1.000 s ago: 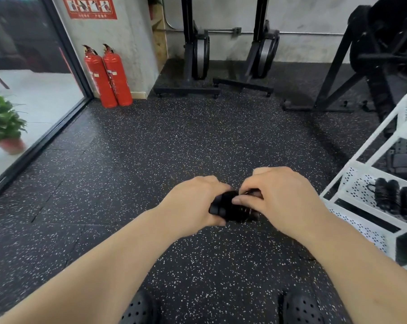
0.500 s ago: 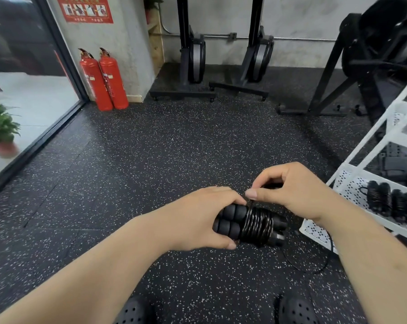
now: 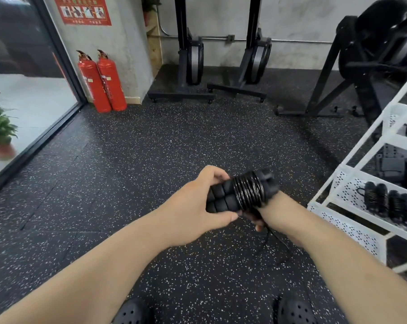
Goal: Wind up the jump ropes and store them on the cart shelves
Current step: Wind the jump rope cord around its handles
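Note:
A black jump rope [image 3: 240, 195] is held over the floor, its two foam handles side by side with several turns of cord wound round their middle. My left hand [image 3: 195, 204] grips the handles' left ends. My right hand [image 3: 266, 210] is under and behind the bundle's right end and mostly hidden; its fingers curl round the cord. A loose length of cord [image 3: 271, 239] hangs from that hand toward the floor. The white cart [image 3: 338, 202] stands at the right, with several wound black ropes [image 3: 384, 202] on a perforated shelf.
Speckled black rubber floor [image 3: 174, 148] stretches ahead. Two red fire extinguishers [image 3: 102, 83] stand by the wall at the left, beside a glass door. Black gym machines [image 3: 193, 66] line the back wall and right corner. My black shoes [image 3: 296, 309] show at the bottom edge.
My right hand has swung from above the bundle to beneath its right end, carrying the cord round. The bundle has risen slightly and moved right.

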